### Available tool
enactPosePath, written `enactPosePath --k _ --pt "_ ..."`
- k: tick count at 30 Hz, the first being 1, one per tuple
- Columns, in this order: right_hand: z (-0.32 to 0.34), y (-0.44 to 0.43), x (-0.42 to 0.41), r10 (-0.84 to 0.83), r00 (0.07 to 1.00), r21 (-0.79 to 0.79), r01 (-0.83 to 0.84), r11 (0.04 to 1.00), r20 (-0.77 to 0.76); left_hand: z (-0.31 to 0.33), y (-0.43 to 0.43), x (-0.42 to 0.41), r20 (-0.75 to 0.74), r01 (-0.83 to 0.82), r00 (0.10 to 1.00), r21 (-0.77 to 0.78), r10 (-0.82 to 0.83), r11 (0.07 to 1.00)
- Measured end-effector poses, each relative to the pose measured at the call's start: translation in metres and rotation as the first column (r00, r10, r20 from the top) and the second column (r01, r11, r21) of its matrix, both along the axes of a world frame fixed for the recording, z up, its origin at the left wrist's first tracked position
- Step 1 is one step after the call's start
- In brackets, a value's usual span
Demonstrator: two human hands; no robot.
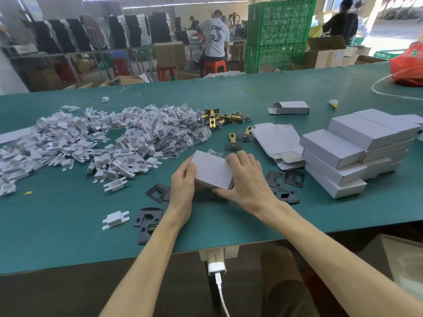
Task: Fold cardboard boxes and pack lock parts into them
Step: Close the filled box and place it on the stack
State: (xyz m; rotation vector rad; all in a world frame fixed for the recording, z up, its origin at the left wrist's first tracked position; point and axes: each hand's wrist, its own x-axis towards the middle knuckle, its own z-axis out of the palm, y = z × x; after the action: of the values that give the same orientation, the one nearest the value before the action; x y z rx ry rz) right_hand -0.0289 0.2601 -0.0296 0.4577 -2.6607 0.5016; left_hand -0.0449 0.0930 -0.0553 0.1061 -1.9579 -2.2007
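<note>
Both of our hands are on the small grey box point(212, 170), near the middle of the green table point(68, 236). Our left hand point(183, 179) curls round the box's left edge, fingers closed against it. Our right hand point(247, 179) lies over the right side, fingers across the top and thumb along the near edge, so the box is clamped between the two. The box tilts, its near edge lifted. We cannot tell what is inside.

To the left sprawls a big pile of white plastic parts point(80, 143), and just right of it a heap of small clear bags point(180, 126) holding dark pieces. Farther off, the brass latches point(219, 116) lie in a cluster.

Black strike plates point(285, 178) sit just right of our right hand, and another dark plate point(147, 221) lies near the table edge beside a lone white plastic piece point(115, 219).

Over on the right we have the stack of closed boxes point(350, 152), with flat box blanks point(277, 138) just left of it.
</note>
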Motion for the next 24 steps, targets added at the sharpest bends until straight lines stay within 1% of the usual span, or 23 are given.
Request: enactPosePath --k 3,5,7,9,11,14,18,21,24 --pt "-0.002 -0.002 0.001 -0.005 1.000 0.024 0.004 1.000 0.027 0.002 0.001 0.001 0.006 0.011 1.000 -0.030 -0.011 0.999" --pt "0.000 -0.002 -0.001 0.007 0.999 0.096 -0.010 0.995 0.032 0.003 0.000 0.002 0.001 0.019 1.000 -0.017 -0.019 1.000" --pt "0.004 -0.007 -0.002 0.042 0.999 0.183 -0.042 0.982 0.004 0.004 -0.001 0.003 -0.004 0.024 1.000 0.017 -0.024 1.000" --pt "0.008 -0.018 0.001 0.089 0.996 0.253 -0.083 0.964 -0.011 0.002 -0.002 0.004 -0.009 0.085 0.996 0.041 -0.085 0.996" --pt "0.010 -0.027 0.004 0.081 0.997 0.301 -0.083 0.950 0.017 0.001 -0.004 0.005 -0.006 0.139 0.990 0.031 -0.139 0.990" --pt "0.015 -0.020 0.006 0.032 0.996 0.268 -0.055 0.962 0.088 0.002 -0.002 0.005 0.001 0.135 0.991 0.044 -0.136 0.990" --pt "0.036 0.018 0.002 -0.033 0.997 0.216 0.019 0.976 0.063 0.002 0.002 0.005 -0.015 0.156 0.988 0.013 -0.156 0.988" --pt "0.061 0.059 -0.006 -0.130 0.990 0.241 0.114 0.964 0.054 -0.001 0.000 0.003 -0.004 0.148 0.989 -0.011 -0.148 0.989" --pt "0.079 0.100 -0.012 -0.235 0.971 0.283 0.216 0.934 0.036 -0.003 -0.001 0.002 0.016 0.146 0.989 -0.003 -0.146 0.989"
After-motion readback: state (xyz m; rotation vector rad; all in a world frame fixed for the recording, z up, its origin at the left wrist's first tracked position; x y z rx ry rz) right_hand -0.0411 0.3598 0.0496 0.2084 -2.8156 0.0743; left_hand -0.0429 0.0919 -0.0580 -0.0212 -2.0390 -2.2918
